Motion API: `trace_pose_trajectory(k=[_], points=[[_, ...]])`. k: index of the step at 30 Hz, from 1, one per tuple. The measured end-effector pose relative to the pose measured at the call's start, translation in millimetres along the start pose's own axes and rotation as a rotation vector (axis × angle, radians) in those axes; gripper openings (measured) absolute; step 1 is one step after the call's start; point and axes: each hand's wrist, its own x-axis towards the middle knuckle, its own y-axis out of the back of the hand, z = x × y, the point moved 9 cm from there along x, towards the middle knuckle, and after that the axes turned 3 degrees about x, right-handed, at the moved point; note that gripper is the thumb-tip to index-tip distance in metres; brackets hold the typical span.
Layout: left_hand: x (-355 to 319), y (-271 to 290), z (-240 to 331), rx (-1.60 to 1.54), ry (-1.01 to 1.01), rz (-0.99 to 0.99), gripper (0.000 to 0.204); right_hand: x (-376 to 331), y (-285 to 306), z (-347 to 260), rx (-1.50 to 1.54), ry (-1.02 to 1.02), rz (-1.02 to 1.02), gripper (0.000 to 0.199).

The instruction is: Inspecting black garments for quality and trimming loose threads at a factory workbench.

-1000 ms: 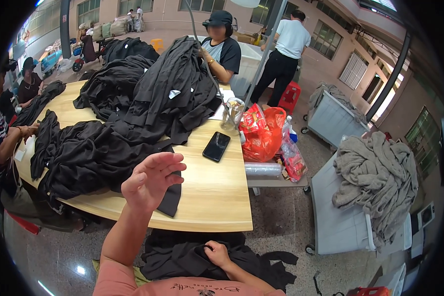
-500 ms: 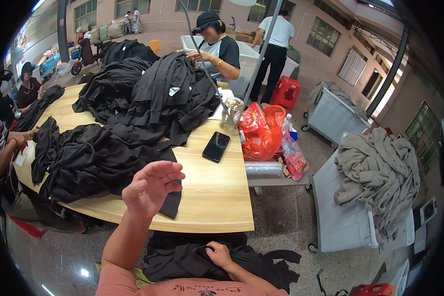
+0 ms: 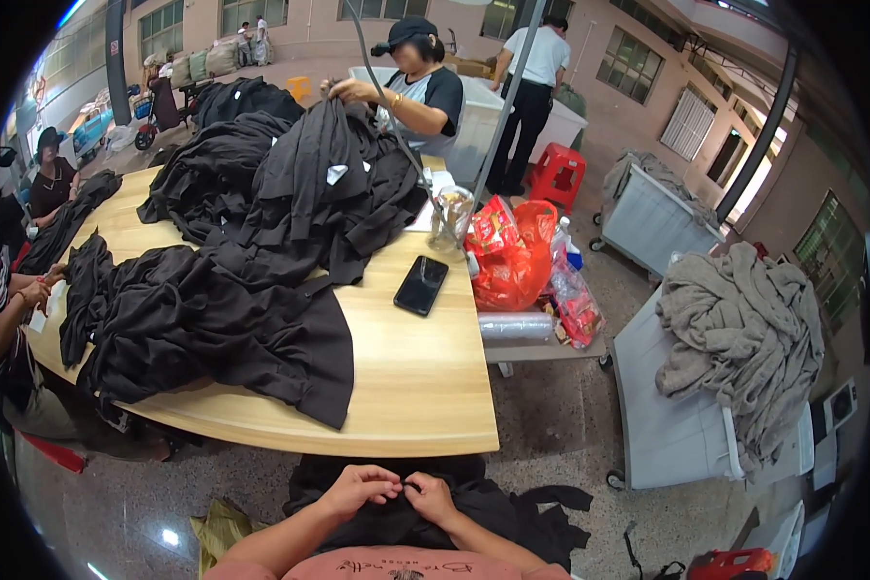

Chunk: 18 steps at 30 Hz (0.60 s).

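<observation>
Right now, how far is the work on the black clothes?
Both hands, left hand and right hand, pinch a black garment on the lap. A spread garment lies on the table; the big black pile looks untouched.

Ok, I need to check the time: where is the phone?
In the head view the phone lies flat on the wooden table, right of the black clothes and left of the red bags.

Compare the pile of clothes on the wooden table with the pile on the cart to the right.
The table pile is black, the cart pile grey. The black one sprawls across most of the wooden table; the grey one is a single heap draped over the cart's edge. Both are loose, unfolded garments.
</observation>
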Motion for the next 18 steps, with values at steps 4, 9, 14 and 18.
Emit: trace_pose_trajectory(k=[4, 9, 14, 18], points=[[3, -1, -10, 0.070, 0.047, 0.024, 0.022, -1, -2, 2, 0.017, -0.027, -0.020, 0.015], [0, -1, -15, 0.066, 0.028, 0.051, 0.020, -2, 2, -2, 0.024, 0.005, 0.017, 0.015], [-3, 10, -26, 0.021, 0.070, 0.121, 0.022, 0, -1, 1, -0.029, -0.023, -0.015, 0.016], [-6, 7, -35, 0.061, 0.077, 0.119, 0.021, 0, 0, 0, 0.013, 0.011, 0.000, 0.016]])
